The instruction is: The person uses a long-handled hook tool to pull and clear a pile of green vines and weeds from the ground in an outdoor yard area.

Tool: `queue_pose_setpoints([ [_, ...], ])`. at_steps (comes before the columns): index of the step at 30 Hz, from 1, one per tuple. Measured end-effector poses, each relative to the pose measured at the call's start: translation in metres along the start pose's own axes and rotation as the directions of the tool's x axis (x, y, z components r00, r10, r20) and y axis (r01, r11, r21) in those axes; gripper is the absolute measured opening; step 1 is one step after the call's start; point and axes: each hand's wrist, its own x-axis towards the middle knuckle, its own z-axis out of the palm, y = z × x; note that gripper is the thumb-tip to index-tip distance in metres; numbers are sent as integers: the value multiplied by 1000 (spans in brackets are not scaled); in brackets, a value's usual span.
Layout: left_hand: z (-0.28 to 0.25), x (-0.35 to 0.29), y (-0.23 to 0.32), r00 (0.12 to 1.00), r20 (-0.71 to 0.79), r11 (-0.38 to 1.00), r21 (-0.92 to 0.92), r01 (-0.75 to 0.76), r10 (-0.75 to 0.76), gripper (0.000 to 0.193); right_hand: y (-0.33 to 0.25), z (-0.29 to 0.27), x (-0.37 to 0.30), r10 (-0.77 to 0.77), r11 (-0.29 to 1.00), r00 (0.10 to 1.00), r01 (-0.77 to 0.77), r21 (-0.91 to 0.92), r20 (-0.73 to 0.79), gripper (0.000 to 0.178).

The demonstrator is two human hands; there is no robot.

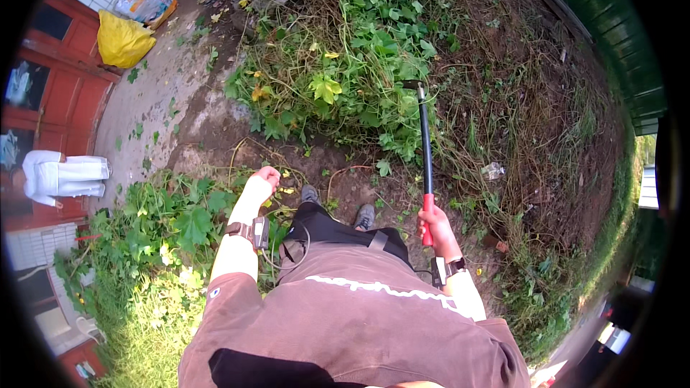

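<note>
My right hand (438,228) is wrapped round the red grip of a long-handled sickle (425,136). Its black shaft points away from me, and its short dark head lies crosswise against the leaves, partly hidden by them. A heap of green vines (366,65) with broad leaves and tangled stems spreads round the head. My left hand (269,177) hangs over the bare soil left of my feet, apart from the heap. Its fingers are curled closed, with nothing visible in them.
Leafy plants (194,223) grow on my left. Cut, dry stems (525,115) cover the ground on the right, with a crumpled clear plastic piece (493,171) among them. A person in white (61,174) stands by red doors (68,93), near a yellow sack (123,39). A green fence (611,36) runs along the right.
</note>
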Motion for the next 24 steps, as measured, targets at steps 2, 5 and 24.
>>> queue_pose_setpoints([
  [2, -2, -17, 3, 998, -41, 996, 81, -35, 38, 10, -17, 9, 23, -62, 967, 996, 45, -251, -62, 15],
  [5, -22, -43, -44, 986, -86, 989, 25, 148, -145, 11, -55, 30, 66, -253, 860, 952, 140, -491, -172, 16],
  [24, -139, -73, -206, 776, -201, 681, -637, 360, -598, 14, -282, 495, 502, -314, 261, 948, 141, -955, 54, 44],
])
